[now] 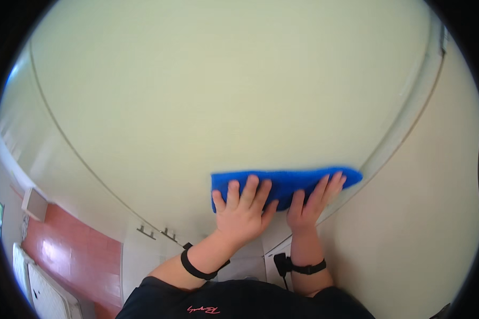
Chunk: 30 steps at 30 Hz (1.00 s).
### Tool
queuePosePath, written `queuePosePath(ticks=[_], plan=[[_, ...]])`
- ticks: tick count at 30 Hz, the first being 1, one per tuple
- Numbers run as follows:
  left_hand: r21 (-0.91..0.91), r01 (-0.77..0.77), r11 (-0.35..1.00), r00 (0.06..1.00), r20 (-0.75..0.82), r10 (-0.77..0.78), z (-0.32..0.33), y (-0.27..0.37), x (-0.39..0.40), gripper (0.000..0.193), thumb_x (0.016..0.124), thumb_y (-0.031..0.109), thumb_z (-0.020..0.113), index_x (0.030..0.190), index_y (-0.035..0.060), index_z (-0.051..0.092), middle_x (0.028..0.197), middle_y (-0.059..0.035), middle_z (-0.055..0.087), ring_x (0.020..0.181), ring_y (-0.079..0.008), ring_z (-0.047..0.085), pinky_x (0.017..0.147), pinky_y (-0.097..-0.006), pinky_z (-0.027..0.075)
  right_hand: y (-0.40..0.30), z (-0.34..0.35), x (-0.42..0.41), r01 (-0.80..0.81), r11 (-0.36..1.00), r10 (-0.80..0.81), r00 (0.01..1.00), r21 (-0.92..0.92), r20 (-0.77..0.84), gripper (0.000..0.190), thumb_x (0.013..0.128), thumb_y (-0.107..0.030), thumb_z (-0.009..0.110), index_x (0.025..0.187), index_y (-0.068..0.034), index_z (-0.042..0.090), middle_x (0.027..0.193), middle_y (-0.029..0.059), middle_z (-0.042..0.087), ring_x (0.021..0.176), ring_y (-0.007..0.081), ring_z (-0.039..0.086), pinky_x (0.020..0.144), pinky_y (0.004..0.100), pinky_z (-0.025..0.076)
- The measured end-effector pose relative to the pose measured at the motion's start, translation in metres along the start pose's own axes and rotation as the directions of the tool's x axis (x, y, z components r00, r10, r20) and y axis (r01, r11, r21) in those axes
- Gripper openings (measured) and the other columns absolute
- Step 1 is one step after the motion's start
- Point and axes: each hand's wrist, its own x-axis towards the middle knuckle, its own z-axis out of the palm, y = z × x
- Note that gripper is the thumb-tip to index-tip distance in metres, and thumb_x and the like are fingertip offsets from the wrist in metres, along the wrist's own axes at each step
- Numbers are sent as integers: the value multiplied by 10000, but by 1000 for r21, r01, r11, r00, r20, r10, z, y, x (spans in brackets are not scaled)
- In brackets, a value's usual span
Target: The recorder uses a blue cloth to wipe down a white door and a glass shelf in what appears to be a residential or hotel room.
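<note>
A blue cloth [287, 187] lies folded flat against a large pale cabinet door [223, 99]. My left hand [241, 211] rests on the cloth's left part, palm towards the door and fingers spread. On the right part, my right hand [309, 203] presses with its fingers, the outer ones reaching near the cloth's rounded end. That end meets the door's right edge strip. Both wrists wear black straps.
Two metal handles [169, 235] [146, 232] sit low on the cabinet fronts. A pale wall [415, 191] stands close on the right. At lower left are a reddish tiled floor [72, 251] and a white mattress [48, 291].
</note>
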Motion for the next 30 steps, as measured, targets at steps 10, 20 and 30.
queuePosePath(ticks=[10,20,30], plan=[[-79,14,997,999,31,-12,-76,-43,68,706,778,368,704,1341,17,465,1522,-265,208,1408,-491,73,1057,-648,29,-40,-34,105,198,980,-192,974,-35,122,737,889,-353,581,1486,-47,275,1547,262,153,1417,499,80,1103,614,32],[-49,-137,989,986,91,141,-63,-99,-17,596,843,478,616,1326,136,547,1567,-109,225,1456,-382,55,1104,-613,2,-72,8,-11,175,983,-163,973,-62,166,781,908,-452,538,1508,-70,214,1563,253,78,1433,468,30,1107,613,11],[-119,7,993,999,-39,-12,-98,-141,42,660,838,440,614,1343,31,499,1501,-223,310,1430,-467,87,1099,-613,-40,-151,26,79,147,982,-136,986,-117,95,781,882,-390,572,1494,-44,232,1564,250,86,1432,479,20,1101,625,31]])
